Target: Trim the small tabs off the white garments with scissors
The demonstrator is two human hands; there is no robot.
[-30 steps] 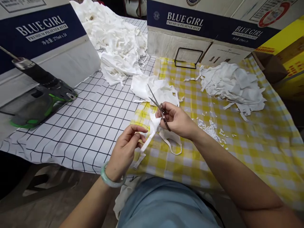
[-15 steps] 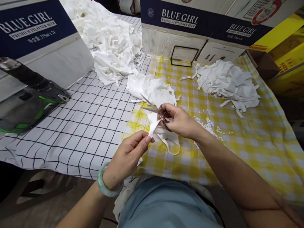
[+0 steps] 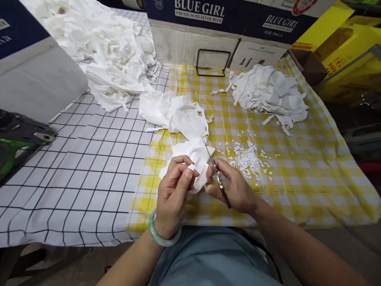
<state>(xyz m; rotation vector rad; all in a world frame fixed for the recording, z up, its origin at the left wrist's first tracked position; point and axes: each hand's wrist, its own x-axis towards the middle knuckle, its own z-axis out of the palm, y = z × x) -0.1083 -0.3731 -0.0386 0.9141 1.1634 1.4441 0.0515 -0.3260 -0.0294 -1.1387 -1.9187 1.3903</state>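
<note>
My left hand point(image 3: 175, 190), a green bangle on its wrist, pinches a small bit of white fabric point(image 3: 192, 167) between thumb and fingertips. My right hand point(image 3: 238, 188) is closed around the handles of a pair of scissors point(image 3: 219, 180). The blades point up and away and look nearly closed. Under and between both hands lies a white cloth piece point(image 3: 193, 149) on the yellow checked cloth; whether the pinched bit is joined to it, I cannot tell. Just beyond, more white cloth pieces point(image 3: 175, 113) lie flat and overlapping.
Tiny white clippings point(image 3: 248, 159) are scattered right of my hand. A white fabric heap point(image 3: 268, 93) lies at back right, a larger one point(image 3: 110, 47) at back left. Cartons point(image 3: 193, 43), a black wire stand point(image 3: 212, 63) and a power drill point(image 3: 24, 133) stand around.
The view has shifted, and my hands are closer together. The scissors have turned from pointing left with blades apart to pointing away, nearly closed. The cloth held before now lies lower, spread on the table.
</note>
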